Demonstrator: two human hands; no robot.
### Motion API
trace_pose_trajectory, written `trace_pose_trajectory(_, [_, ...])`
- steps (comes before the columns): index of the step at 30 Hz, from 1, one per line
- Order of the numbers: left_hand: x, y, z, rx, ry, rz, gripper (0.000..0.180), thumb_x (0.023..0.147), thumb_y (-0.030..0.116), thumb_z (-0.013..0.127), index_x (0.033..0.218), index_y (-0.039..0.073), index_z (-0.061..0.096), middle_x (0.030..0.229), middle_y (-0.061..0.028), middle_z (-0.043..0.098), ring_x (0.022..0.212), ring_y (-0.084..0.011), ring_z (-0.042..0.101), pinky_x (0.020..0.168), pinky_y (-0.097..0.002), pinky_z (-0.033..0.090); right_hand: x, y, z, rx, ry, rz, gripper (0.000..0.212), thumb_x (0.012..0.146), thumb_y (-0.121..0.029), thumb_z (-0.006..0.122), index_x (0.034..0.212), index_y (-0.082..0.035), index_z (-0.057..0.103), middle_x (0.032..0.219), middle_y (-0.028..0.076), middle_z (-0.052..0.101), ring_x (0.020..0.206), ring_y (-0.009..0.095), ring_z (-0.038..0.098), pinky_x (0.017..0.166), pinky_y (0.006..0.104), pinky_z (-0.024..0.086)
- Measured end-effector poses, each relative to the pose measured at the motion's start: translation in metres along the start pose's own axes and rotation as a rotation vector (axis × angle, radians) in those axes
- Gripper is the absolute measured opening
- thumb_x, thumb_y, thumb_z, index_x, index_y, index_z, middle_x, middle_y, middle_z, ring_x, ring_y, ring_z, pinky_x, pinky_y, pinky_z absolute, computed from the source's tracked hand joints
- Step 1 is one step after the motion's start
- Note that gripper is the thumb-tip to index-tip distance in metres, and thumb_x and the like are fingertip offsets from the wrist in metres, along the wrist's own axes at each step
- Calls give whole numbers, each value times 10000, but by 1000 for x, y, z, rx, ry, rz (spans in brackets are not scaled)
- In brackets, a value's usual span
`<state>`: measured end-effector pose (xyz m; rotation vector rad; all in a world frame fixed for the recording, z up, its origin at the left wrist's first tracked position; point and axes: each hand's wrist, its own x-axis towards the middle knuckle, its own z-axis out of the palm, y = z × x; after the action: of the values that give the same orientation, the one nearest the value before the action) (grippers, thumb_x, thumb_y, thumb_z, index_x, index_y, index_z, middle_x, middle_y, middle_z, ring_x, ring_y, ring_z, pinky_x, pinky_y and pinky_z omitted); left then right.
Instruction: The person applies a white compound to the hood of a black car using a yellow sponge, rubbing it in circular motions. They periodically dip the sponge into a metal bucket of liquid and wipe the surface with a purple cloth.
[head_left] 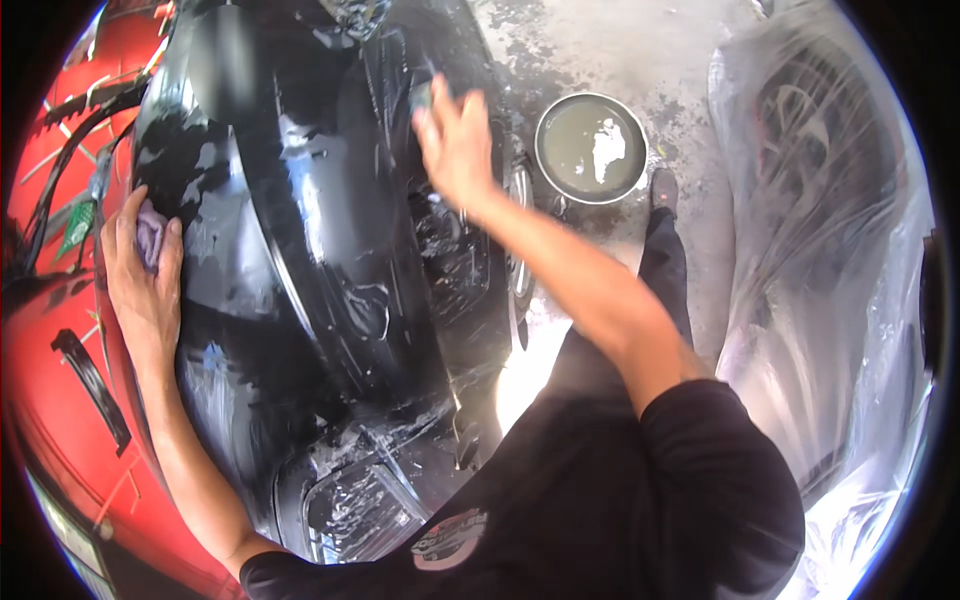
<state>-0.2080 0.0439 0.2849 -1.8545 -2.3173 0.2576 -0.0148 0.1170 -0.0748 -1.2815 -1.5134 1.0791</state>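
Observation:
A large, glossy black car body panel (330,220) with raised ridges lies below me, wet and smeared with pale film. At its left edge my left hand (143,270) is closed round a crumpled purple cloth (150,236). My right hand (458,145) reaches to the far right side of the panel, its fingers bent and pressed toward the surface. A small greenish piece (422,97) shows at those fingertips; its kind is too unclear to name.
A round basin (592,148) of cloudy water stands on the wet concrete floor (690,60), near my shoe (664,190). Clear plastic sheeting (810,230) drapes a large form at right. Red bodywork (60,370) with black trim lies along the left.

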Motion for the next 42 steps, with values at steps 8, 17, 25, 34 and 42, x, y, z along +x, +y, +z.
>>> trace_pose_trajectory(8, [3,4,-2,13,-9,-43,488,1069,251,717,1510,80,595,1482,-203,594,1402,-377,580,1180,-466,453,45,67,13,-105,36,157,531,1053,-285,673,1494,4,606,1148,280,568,1068,457,596,882,541,513])
trace_pose_trajectory(17, [-1,2,-4,22,-29,-77,489,1065,202,712,1519,65,593,1479,-201,592,1384,-374,587,1186,-472,445,6,85,12,-42,-35,54,518,1041,-239,706,1505,-25,620,1124,299,551,1067,471,585,908,542,509])
trace_pose_trajectory(25, [-2,0,0,82,-47,-71,503,1090,226,674,1549,50,573,1501,-188,582,1426,-343,556,1217,-461,401,-3,85,7,51,-73,64,540,1016,-208,735,1510,-27,616,1094,268,541,1013,448,583,885,519,503])
trace_pose_trajectory(34, [6,9,3,59,-43,-99,494,1083,202,677,1537,33,579,1483,-192,593,1397,-338,570,1210,-452,402,110,108,35,38,-22,61,502,1042,-260,705,1493,-47,651,1103,277,545,1011,461,593,866,528,504])
trace_pose_trajectory(42, [3,3,1,52,-52,-126,522,1047,155,710,1544,62,584,1545,-208,562,1489,-393,494,1252,-495,363,119,103,35,0,-8,-28,498,1044,-260,695,1480,-26,643,1117,281,560,1068,469,594,904,529,514])
